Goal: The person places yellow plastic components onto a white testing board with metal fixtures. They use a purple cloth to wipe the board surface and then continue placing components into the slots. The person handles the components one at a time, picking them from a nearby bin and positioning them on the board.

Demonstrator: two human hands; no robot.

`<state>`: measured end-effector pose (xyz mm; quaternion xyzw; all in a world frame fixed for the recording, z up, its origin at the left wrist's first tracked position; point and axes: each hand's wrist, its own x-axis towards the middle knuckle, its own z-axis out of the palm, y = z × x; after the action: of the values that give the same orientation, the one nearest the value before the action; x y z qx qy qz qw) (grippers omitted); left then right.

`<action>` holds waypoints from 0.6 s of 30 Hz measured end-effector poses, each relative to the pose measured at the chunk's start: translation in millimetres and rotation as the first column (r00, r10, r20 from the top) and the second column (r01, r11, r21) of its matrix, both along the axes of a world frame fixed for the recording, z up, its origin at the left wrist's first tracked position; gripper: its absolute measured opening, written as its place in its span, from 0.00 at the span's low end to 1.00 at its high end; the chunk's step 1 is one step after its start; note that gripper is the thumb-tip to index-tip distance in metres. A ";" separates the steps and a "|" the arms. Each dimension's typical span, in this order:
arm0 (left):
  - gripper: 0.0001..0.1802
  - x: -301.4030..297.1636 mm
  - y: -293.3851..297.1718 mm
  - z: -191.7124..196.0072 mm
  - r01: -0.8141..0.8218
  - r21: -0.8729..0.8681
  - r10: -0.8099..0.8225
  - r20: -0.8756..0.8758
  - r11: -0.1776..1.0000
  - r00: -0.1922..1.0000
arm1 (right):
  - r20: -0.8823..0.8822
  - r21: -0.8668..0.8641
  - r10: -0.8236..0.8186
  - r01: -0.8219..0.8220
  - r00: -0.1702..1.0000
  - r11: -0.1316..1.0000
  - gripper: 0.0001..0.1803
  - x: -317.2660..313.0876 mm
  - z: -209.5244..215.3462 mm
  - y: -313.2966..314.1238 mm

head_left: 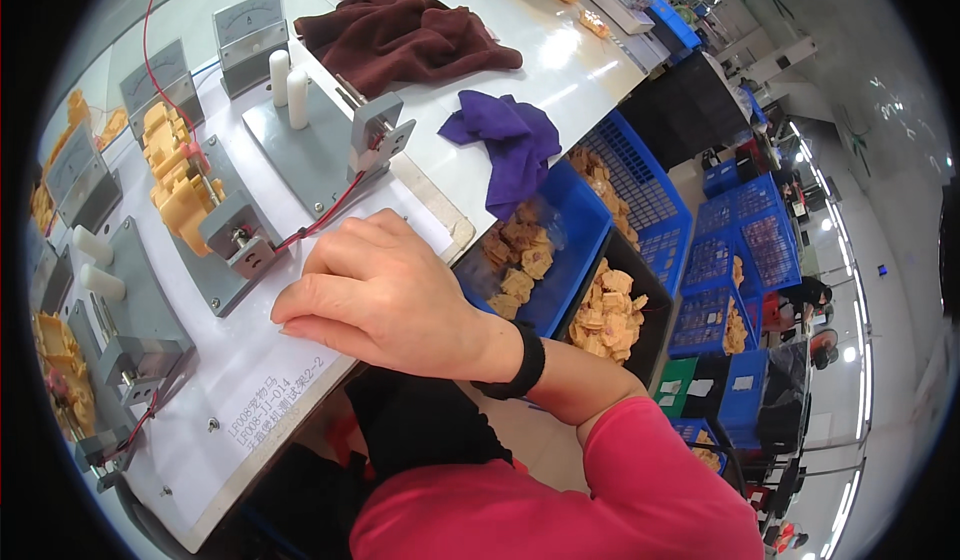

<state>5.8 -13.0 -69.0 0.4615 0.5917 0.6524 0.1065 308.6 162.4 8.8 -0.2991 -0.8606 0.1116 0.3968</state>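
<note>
Head view, left to right: one yellow piece (65,360) lies at the far left, near a grey stand (150,290) with two white pegs. Beyond it, the piece that seems to matter now, a yellow plastic part (180,210), lies along the middle stand (230,285), a dial meter (160,85) behind it and a red wire (148,35) reaching down toward it. The next stand (315,150) bears pegs but no yellow part. My right hand (380,295) is over the white sheet (240,350) near the tabletop (580,70) edge, fingers loosely curled; I cannot tell whether they pinch anything. My left hand is out of view. Farther right, yellow parts (605,310) fill a dark bin. I judge this step to be a check of the middle part; the next move probably calls for reading the dial, then freeing the part without snagging the wire.
</note>
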 end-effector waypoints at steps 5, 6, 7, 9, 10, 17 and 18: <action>0.30 -0.6 -12.0 5.4 0.020 0.016 -0.020 0.011 1.000 1.000 | 0.009 0.029 0.015 -0.015 1.000 0.999 0.08 -5.1 2.8 3.4; 0.30 -5.5 -12.7 7.9 0.071 0.036 -0.072 0.031 0.997 0.997 | 0.036 0.032 -0.002 0.001 0.999 0.999 0.08 -2.6 3.0 2.9; 0.30 -5.9 -18.1 10.3 0.105 0.069 -0.109 0.057 0.992 0.992 | 0.048 0.018 0.008 -0.009 0.999 1.000 0.09 -5.1 3.2 2.4; 0.27 -27.8 -22.0 -1.8 -0.051 -0.072 0.023 -0.347 0.996 0.938 | 0.105 -0.033 0.010 -0.007 0.994 0.999 0.09 -2.8 5.1 1.3; 0.26 -36.4 -29.8 -6.5 -0.150 -0.086 0.080 -0.542 0.985 0.837 | 0.116 -0.042 0.014 -0.009 0.993 0.999 0.10 -4.1 8.2 -0.1; 0.21 -22.9 -27.0 9.8 -0.135 -0.208 0.126 -0.058 0.969 0.990 | 0.133 -0.033 -0.009 0.014 0.991 0.999 0.11 -7.6 4.6 -3.1; 0.20 -23.3 -25.9 8.3 -0.136 -0.196 0.126 -0.059 0.971 0.990 | 0.134 -0.032 -0.009 0.013 0.991 0.999 0.11 -6.9 4.4 -2.4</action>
<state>-17.5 -38.9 -60.7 0.4233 0.6856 0.5845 0.0954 301.7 160.0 13.1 -0.3170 -0.8817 0.1032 0.3340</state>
